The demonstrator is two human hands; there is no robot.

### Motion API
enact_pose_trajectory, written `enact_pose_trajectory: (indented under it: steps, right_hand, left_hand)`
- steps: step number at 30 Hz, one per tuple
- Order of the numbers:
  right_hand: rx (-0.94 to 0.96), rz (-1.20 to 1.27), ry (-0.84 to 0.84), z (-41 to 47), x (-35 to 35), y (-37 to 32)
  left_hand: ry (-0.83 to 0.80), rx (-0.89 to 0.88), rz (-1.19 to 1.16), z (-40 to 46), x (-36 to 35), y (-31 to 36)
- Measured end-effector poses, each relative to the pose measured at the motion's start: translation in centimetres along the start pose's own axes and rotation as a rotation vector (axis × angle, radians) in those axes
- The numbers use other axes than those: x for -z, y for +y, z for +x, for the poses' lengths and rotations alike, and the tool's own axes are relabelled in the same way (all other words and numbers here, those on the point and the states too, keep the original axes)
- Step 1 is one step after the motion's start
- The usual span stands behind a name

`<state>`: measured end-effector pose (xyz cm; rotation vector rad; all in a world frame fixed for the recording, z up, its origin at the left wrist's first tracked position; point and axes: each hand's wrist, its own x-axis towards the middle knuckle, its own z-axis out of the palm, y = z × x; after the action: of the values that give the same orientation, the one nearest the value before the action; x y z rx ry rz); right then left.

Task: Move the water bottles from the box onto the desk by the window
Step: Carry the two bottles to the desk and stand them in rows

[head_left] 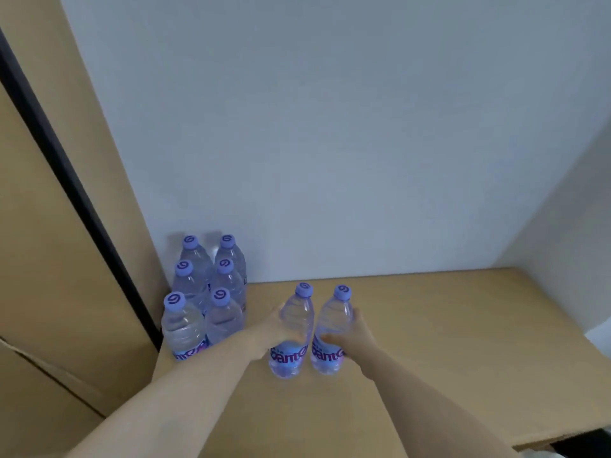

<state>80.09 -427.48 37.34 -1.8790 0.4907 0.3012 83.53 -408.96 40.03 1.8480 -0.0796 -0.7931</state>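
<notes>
Now both hands, left hand (pixel 281 328) and right hand (pixel 350 335), each around a purple-capped bottle (pixel 292 328), label partly legible: "ant".

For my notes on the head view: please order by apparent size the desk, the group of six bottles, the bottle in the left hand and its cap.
1. Desk.
2. Group of six bottles.
3. Bottle in the left hand. The bottle in the right hand looks alike.
4. Cap.

Your left hand (pixel 277 328) covers part of its bottle (pixel 292 328). The back bottles (pixel 191 256) hide behind the front ones. The counter (pixel 463 358) gets cropped at the right.
</notes>
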Motion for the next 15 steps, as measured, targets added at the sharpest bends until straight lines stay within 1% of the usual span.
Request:
enact_pose_trajectory:
  steps: [2,4,5,8,11,15]
  right_hand:
    - [0.068,0.022,-0.089,0.1,1.3,-1.6]
    - [0.096,0.019,-0.173,1.4,1.8,-2.2]
    - [0.098,0.007,-0.186,2.1,1.8,-2.5]
    - [0.176,-0.106,-0.162,5.0,0.9,-2.2]
    - [0.225,-0.119,-0.175,6.0,0.1,-3.4]
    - [0.296,-0.157,-0.173,8.0,-1.2,-4.5]
  left_hand:
    - [0.042,-0.043,-0.017,0.6,-0.2,0.7]
    - [0.136,-0.061,-0.021,1.6,-0.2,0.7]
    - [0.182,-0.064,-0.012,2.0,-0.3,0.7]
    - [0.344,-0.028,0.036,3.0,0.0,0.1]
    - [0.474,0.023,0.073,4.6,1.0,-0.7]
    - [0.53,0.029,0.051,5.7,2.3,0.1]
